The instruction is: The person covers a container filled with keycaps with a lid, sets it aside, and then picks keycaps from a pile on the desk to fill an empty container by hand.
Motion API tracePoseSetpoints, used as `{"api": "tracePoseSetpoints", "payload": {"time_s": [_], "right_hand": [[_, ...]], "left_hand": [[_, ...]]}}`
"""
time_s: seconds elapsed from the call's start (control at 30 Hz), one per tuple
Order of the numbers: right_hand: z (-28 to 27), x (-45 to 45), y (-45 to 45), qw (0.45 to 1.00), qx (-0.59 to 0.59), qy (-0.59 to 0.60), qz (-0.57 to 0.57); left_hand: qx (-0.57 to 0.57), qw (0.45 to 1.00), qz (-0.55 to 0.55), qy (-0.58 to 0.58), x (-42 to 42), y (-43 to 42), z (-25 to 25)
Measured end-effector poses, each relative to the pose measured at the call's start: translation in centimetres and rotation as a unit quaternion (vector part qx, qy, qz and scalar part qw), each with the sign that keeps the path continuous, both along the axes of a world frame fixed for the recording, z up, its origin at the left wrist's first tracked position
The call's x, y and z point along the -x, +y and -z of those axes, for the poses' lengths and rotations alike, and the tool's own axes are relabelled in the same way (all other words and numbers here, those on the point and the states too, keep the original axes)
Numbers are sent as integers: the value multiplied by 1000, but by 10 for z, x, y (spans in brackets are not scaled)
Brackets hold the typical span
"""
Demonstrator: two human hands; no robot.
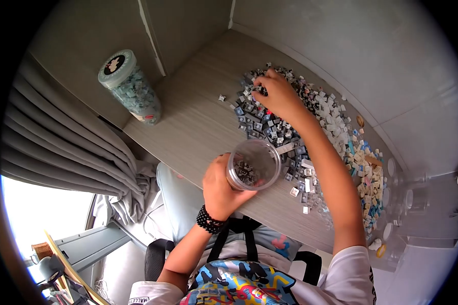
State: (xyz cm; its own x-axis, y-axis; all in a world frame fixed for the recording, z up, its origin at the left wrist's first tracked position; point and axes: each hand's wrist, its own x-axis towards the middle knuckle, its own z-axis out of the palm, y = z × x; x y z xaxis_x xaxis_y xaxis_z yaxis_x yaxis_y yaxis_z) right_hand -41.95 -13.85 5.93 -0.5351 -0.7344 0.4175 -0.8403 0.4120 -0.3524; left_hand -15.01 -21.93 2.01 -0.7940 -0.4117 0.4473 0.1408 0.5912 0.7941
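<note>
My left hand is wrapped round a clear plastic jar, whose open mouth faces up. Some small dark and grey pieces lie at the bottom of the jar. Farther out, my right hand reaches into the far part of a large pile of small pieces, with thumb and fingers curled near dark and white ones. Whether anything is between those fingertips is too small to tell. Grey pieces lie in front of this hand, and white pieces are to its right.
A lidded jar of teal pieces stands at the left of the grey table. Cream and blue pieces lie at the right. Beyond them are clear containers near the wall. A grey curtain hangs at the left.
</note>
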Motion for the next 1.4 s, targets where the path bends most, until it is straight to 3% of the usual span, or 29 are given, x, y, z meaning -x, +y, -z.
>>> {"api": "tracePoseSetpoints", "payload": {"time_s": [0.13,0.2,0.4,0.67,0.83,0.9,0.97,1.03,1.2,1.27,1.33,1.4], "right_hand": [[2,-2,-1,998,-57,3,13],[-3,-3,3,990,-99,-101,3],[1,-10,6,996,-45,-73,6],[4,-12,1,997,-69,-17,-43],[-33,-31,11,999,-8,-30,-44],[-79,-65,19,983,74,-169,-23],[-103,-87,35,963,141,-193,-121],[-124,-108,50,956,136,-179,-187],[-124,-119,58,961,62,-134,-236],[-110,-92,50,928,207,-291,-103],[-83,-49,33,964,137,-228,-11],[-48,-17,12,986,8,-164,7]], "left_hand": [[15,1000,-10,-6,0,0,-3],[11,1000,-10,-6,0,0,-4],[-1,1000,-6,-2,1,1,-5],[9,1000,-13,-5,1,1,-3],[-3,1000,-6,11,2,0,-3],[14,1000,-3,11,1,-2,-4],[27,1000,5,8,0,-3,-5],[15,1000,12,20,2,-2,-6],[19,999,0,30,4,-2,-7],[21,999,-8,44,2,0,-6],[36,998,-4,46,3,-1,-5],[39,999,0,33,1,-2,-7]]}}
